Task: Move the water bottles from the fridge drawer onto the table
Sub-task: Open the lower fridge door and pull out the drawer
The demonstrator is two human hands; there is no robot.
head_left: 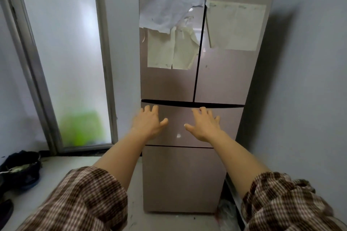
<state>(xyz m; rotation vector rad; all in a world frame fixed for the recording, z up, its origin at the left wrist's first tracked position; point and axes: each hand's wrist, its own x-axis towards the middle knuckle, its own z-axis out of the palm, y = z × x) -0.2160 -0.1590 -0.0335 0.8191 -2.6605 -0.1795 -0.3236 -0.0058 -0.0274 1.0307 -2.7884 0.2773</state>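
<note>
The left hand point(147, 122) and the right hand point(205, 124) are both released, fingers spread, holding nothing, in front of the middle fridge drawer point(177, 116). The drawer's upper edge lies at 12 o'clock from the fingertips, very near. Whether the palms touch its front, I cannot tell.

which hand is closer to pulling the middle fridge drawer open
Right, probably, narrowly: the right hand has fingertips at the dark gap atop the glossy pink-beige middle fridge drawer; the left hand sits slightly below it.
</note>
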